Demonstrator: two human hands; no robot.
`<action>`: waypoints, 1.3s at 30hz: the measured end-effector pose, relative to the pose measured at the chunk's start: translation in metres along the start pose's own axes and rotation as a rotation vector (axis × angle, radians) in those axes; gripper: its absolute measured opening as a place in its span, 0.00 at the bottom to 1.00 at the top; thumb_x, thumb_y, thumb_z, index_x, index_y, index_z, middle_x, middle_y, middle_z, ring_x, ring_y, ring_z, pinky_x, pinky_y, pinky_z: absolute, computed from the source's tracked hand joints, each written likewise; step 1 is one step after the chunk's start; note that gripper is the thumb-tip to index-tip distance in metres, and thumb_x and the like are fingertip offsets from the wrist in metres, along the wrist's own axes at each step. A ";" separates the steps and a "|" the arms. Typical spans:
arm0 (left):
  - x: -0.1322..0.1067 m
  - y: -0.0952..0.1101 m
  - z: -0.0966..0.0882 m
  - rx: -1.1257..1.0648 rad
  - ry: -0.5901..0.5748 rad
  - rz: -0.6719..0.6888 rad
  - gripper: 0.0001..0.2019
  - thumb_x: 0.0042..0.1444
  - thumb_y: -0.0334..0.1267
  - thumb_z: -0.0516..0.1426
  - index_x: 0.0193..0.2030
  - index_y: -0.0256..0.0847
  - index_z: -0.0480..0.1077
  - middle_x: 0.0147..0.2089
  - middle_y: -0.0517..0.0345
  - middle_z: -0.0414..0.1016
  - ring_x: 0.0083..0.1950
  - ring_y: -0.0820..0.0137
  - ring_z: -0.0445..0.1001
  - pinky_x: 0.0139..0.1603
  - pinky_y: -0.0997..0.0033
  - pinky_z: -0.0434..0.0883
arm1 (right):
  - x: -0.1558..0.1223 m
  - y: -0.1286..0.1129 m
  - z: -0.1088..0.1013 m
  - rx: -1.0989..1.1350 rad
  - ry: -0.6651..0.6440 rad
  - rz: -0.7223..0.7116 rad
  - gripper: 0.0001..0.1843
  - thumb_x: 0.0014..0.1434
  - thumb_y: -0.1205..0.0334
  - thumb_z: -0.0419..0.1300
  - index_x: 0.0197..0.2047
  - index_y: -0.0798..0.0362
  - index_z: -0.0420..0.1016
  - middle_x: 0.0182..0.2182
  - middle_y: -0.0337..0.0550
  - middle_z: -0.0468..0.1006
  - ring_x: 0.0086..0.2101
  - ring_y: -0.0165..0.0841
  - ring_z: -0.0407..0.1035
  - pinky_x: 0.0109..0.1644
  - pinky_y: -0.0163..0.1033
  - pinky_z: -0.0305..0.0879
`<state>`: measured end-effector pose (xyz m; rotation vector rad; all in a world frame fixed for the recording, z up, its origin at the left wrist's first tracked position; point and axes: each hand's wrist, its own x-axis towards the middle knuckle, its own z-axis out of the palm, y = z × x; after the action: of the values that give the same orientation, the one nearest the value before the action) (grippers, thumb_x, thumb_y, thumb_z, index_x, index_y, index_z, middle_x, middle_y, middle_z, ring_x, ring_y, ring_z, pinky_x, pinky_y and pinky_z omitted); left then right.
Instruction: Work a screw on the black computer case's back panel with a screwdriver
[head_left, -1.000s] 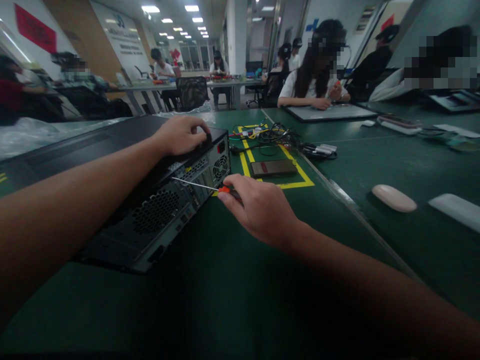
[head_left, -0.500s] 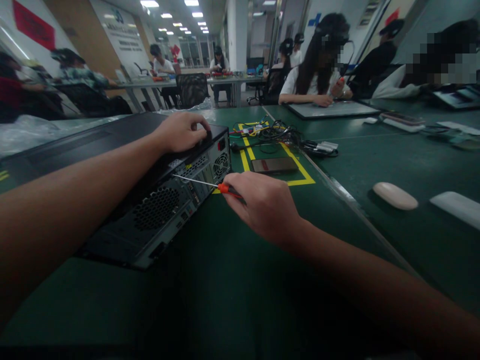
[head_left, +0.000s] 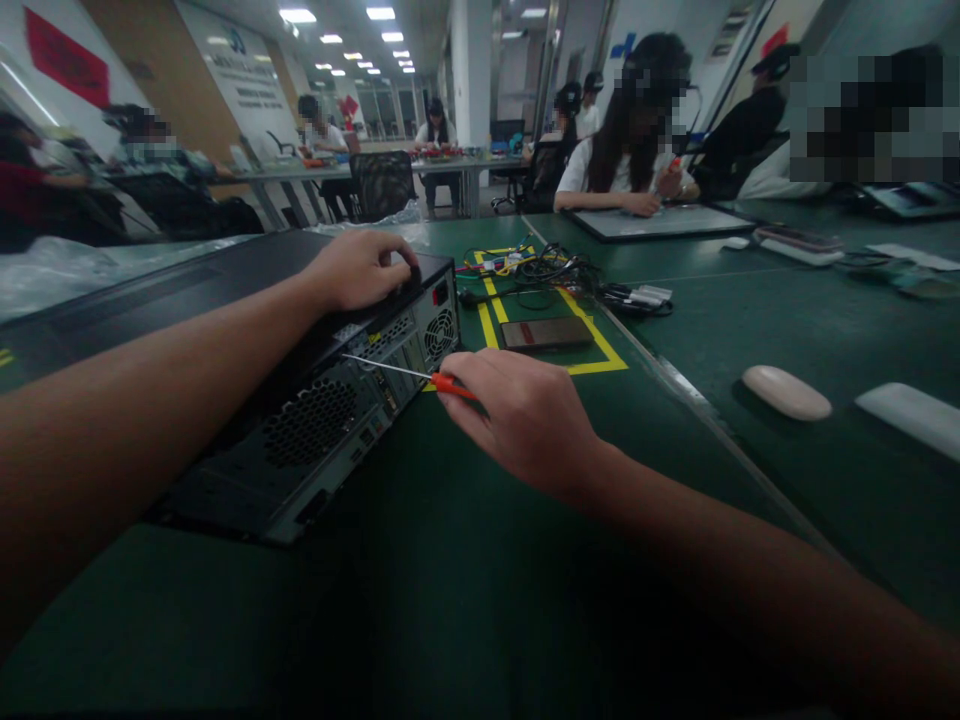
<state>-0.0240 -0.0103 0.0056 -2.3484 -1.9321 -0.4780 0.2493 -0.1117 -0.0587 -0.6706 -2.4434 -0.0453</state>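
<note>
A black desktop computer case [head_left: 225, 290] lies flat on the green table [head_left: 465, 560], its rear panel with vents and ports facing me. My left hand [head_left: 360, 270] rests curled on the case's top rear corner, pressing it down. My right hand [head_left: 525, 415] is closed around a red-handled screwdriver [head_left: 409, 373]. Its thin metal shaft points left, and the tip touches the rear panel near the top edge.
A yellow-taped square [head_left: 600, 345] behind the case holds a dark flat drive [head_left: 546, 333] and tangled cables [head_left: 547, 270]. A pale mouse [head_left: 786, 392] and a white keyboard [head_left: 907, 418] lie at right. Other people sit working at the far tables.
My right hand has turned slightly on the screwdriver handle while the tip stays at the same spot on the rear panel. The left hand has not moved.
</note>
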 end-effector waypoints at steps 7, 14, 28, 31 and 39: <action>0.001 -0.002 0.000 -0.013 -0.006 0.010 0.22 0.62 0.40 0.55 0.57 0.37 0.83 0.35 0.54 0.77 0.39 0.62 0.70 0.50 0.57 0.67 | -0.001 0.000 -0.001 0.014 -0.015 0.014 0.14 0.79 0.61 0.55 0.54 0.56 0.82 0.48 0.51 0.87 0.45 0.39 0.79 0.47 0.42 0.67; 0.001 0.000 0.000 -0.005 0.002 0.000 0.22 0.62 0.41 0.56 0.56 0.37 0.84 0.34 0.56 0.76 0.39 0.62 0.70 0.48 0.58 0.66 | 0.000 -0.001 -0.003 0.027 -0.014 0.024 0.14 0.79 0.60 0.56 0.54 0.57 0.81 0.48 0.52 0.87 0.45 0.40 0.80 0.46 0.42 0.67; 0.000 -0.001 -0.001 0.009 0.011 0.014 0.21 0.62 0.39 0.55 0.56 0.36 0.83 0.33 0.56 0.75 0.39 0.63 0.68 0.47 0.58 0.65 | 0.000 -0.001 -0.004 0.053 -0.024 0.050 0.15 0.78 0.57 0.56 0.52 0.57 0.81 0.47 0.52 0.87 0.44 0.40 0.79 0.46 0.43 0.66; 0.002 -0.005 0.001 -0.022 0.011 0.019 0.21 0.61 0.41 0.56 0.54 0.38 0.84 0.34 0.55 0.76 0.38 0.62 0.70 0.47 0.57 0.66 | 0.000 -0.001 -0.004 0.061 -0.030 0.051 0.16 0.78 0.57 0.56 0.53 0.57 0.81 0.48 0.52 0.87 0.44 0.41 0.79 0.46 0.43 0.66; 0.001 -0.004 0.000 -0.004 0.007 0.023 0.23 0.61 0.41 0.55 0.56 0.37 0.83 0.32 0.56 0.75 0.39 0.62 0.70 0.47 0.58 0.66 | 0.000 -0.001 -0.004 0.059 -0.023 0.061 0.16 0.78 0.55 0.56 0.52 0.57 0.81 0.46 0.52 0.87 0.42 0.40 0.78 0.44 0.43 0.64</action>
<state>-0.0274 -0.0086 0.0052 -2.3654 -1.9004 -0.4882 0.2509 -0.1129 -0.0549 -0.7229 -2.4345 0.0593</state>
